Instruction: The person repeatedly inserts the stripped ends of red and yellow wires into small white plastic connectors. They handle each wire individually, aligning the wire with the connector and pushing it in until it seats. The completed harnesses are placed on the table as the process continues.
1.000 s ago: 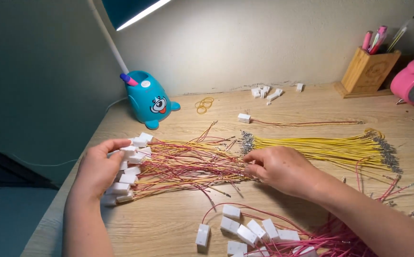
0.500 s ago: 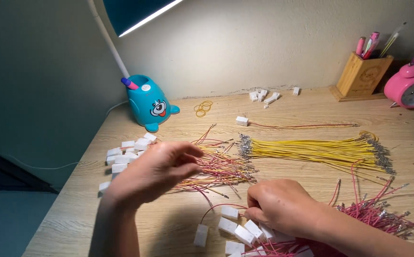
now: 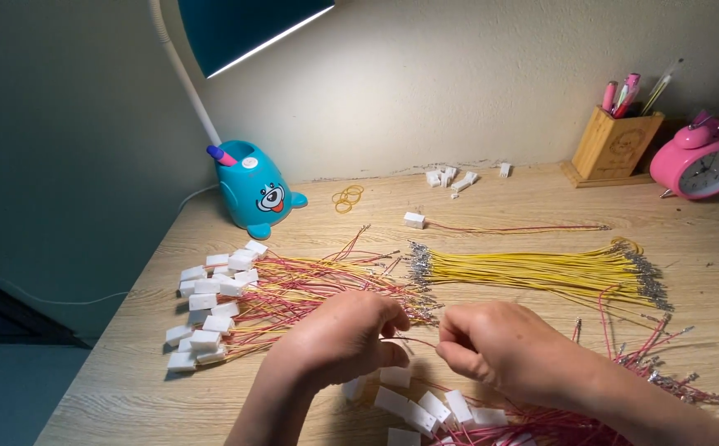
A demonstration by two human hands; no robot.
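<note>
while both hands meet over the desk middle, a thin red wire is pinched between them.

finished bundle: red and yellow wires with white connectors (image 3: 206, 310) fanned at far left, connectors all at one end, likely so done pieces stay sorted; roughly twenty connectors, too crowded for an exact count.
lamp base: one blue cartoon-shaped desk lamp base (image 3: 258, 188), back left, its light falling on the work spot.
rubber bands: small heap of yellow rubber bands (image 3: 347, 197), about three, probably for tying bundles.
left hand: left hand (image 3: 339, 334) fingers curled narrow, tips nipping one end of the red wire (image 3: 413, 339).
loose connectors: four or five white connectors (image 3: 452, 177) by the wall; one more with a red lead (image 3: 414, 220) lying alone.
right hand: right hand (image 3: 495, 347) fingers closed narrow on the same wire, other end.
supply pile: red wires with white connectors (image 3: 425, 406) under the hands, near edge; count cannot tell.
yellow wires: one bunch of bare yellow wires (image 3: 533, 271), dozens, laid parallel.
pen holder: one wooden pen holder (image 3: 615, 144).
clock: one pink alarm clock (image 3: 702, 161), far right.
</note>
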